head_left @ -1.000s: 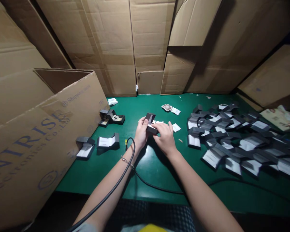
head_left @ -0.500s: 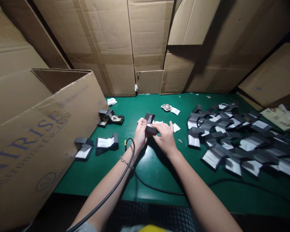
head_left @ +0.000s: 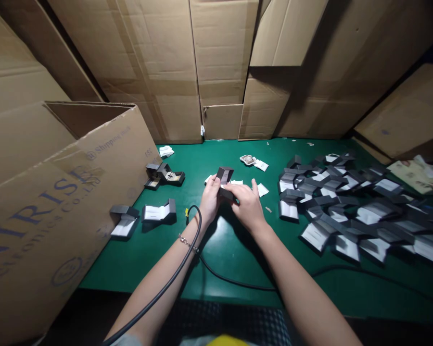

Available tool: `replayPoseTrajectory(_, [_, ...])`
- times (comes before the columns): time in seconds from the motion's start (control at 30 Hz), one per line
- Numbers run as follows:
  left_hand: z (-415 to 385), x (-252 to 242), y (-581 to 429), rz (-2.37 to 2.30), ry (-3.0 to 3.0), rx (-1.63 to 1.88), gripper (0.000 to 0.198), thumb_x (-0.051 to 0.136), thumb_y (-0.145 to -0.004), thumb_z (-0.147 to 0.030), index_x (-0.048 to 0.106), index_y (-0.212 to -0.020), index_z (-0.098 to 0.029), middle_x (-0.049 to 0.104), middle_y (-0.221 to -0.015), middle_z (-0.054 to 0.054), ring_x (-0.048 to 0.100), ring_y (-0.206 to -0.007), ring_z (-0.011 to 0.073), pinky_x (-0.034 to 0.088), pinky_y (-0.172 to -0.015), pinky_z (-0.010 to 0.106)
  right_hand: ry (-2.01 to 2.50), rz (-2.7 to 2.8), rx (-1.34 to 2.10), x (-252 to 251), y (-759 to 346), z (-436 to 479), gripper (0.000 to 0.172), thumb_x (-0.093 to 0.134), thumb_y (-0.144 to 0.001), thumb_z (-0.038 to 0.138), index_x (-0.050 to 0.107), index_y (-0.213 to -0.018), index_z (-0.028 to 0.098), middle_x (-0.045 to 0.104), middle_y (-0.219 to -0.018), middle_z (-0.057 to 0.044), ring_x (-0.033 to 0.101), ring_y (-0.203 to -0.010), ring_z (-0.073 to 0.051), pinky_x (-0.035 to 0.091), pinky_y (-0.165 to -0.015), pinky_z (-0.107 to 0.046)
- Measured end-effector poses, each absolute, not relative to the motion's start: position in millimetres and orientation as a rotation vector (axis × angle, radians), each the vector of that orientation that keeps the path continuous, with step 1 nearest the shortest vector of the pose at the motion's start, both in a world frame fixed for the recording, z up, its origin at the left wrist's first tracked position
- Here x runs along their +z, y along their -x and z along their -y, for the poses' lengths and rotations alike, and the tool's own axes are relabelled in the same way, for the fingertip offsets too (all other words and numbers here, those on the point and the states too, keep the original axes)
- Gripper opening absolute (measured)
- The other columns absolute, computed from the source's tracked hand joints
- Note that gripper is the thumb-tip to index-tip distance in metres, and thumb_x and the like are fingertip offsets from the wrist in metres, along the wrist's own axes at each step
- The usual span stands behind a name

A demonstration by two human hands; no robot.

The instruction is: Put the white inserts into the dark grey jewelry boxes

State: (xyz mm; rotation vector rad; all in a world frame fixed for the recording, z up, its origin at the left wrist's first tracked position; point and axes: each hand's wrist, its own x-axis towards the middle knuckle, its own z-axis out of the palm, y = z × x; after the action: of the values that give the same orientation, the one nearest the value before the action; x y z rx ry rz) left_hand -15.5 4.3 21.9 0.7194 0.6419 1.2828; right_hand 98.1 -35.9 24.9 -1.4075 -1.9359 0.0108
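Observation:
A small black hinged box (head_left: 225, 173), its lid raised, is held up over the green table in both hands. My left hand (head_left: 210, 199) grips it from the left side, thumb along the edge. On the right, my right hand (head_left: 248, 204) has its thumb and fingers closed on the box's lower part, with one finger sticking up. What lies inside the box is mostly hidden by the fingers. White paper packets (head_left: 262, 190) lie behind the hands.
Many open black boxes with white inserts (head_left: 288, 210) cover the right side. Two more (head_left: 159, 211) sit left, near others with pale contents (head_left: 173, 178). A large carton (head_left: 75, 202) borders the left. A black cable (head_left: 234, 283) crosses my left forearm and the table (head_left: 223, 240).
The box has tilted slightly between the hands, and the right fingers have shifted a little on its lower part. Both hands stay in nearly the same place.

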Motion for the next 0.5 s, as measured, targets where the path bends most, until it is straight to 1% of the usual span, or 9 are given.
replayPoseTrajectory(0.1, [-5.5, 22.1, 14.1, -0.651, -0.649, 1.281, 0.018, 0.063, -0.086, -0.033, 0.057, -0.09, -0.017, 0.06, -0.077, -0.001, 0.057, -0.066, 0.0093, 0.045, -0.062, 0.02, 1.424, 1.939, -0.014, 23.2, -95.2, 36.2, 0.04, 0.044, -0.081, 0.01, 0.065, -0.112, 0.024, 0.07, -0.114, -0.007, 0.061, -0.105, -0.023, 0.02, -0.113, -0.058])
replayPoseTrajectory(0.2, [-6.1, 24.6, 12.6, -0.656, -0.526, 1.319, 0.009, 0.056, -0.09, -0.024, 0.057, -0.087, -0.015, 0.062, -0.078, 0.0, 0.059, -0.07, 0.0089, 0.048, -0.072, 0.021, 1.412, 1.878, 0.02, 20.9, -93.0, 35.1, 0.042, 0.044, -0.079, 0.012, 0.062, -0.116, 0.022, 0.069, -0.115, -0.008, 0.061, -0.105, -0.023, 0.026, -0.111, -0.056])
replayPoseTrajectory(0.33, [-7.0, 29.6, 12.9, -0.634, -0.428, 1.323, 0.016, 0.046, -0.095, -0.024, 0.058, -0.093, -0.014, 0.065, -0.082, 0.003, 0.062, -0.074, 0.0107, 0.05, -0.081, 0.025, 1.402, 1.786, 0.07, 20.6, -93.7, 33.1, 0.047, 0.046, -0.077, 0.015, 0.058, -0.122, 0.021, 0.066, -0.12, -0.009, 0.059, -0.109, -0.024, 0.032, -0.108, -0.053])
replayPoseTrajectory(0.4, [-8.1, 31.0, 13.7, -0.64, -0.403, 1.316, 0.016, 0.048, -0.094, -0.025, 0.058, -0.095, -0.014, 0.065, -0.083, 0.004, 0.063, -0.075, 0.0115, 0.05, -0.083, 0.027, 1.39, 1.795, 0.067, 21.2, -94.4, 33.2, 0.042, 0.047, -0.078, 0.015, 0.061, -0.116, 0.021, 0.066, -0.12, -0.009, 0.059, -0.111, -0.024, 0.032, -0.107, -0.053])
replayPoseTrajectory(0.5, [-9.5, 30.5, 14.6, -0.637, -0.395, 1.309, 0.016, 0.056, -0.088, -0.028, 0.059, -0.094, -0.014, 0.065, -0.083, 0.004, 0.063, -0.078, 0.0132, 0.049, -0.085, 0.028, 1.379, 1.855, 0.032, 22.6, -94.4, 35.0, 0.033, 0.045, -0.082, 0.013, 0.065, -0.106, 0.023, 0.069, -0.114, -0.007, 0.06, -0.108, -0.023, 0.027, -0.11, -0.055])
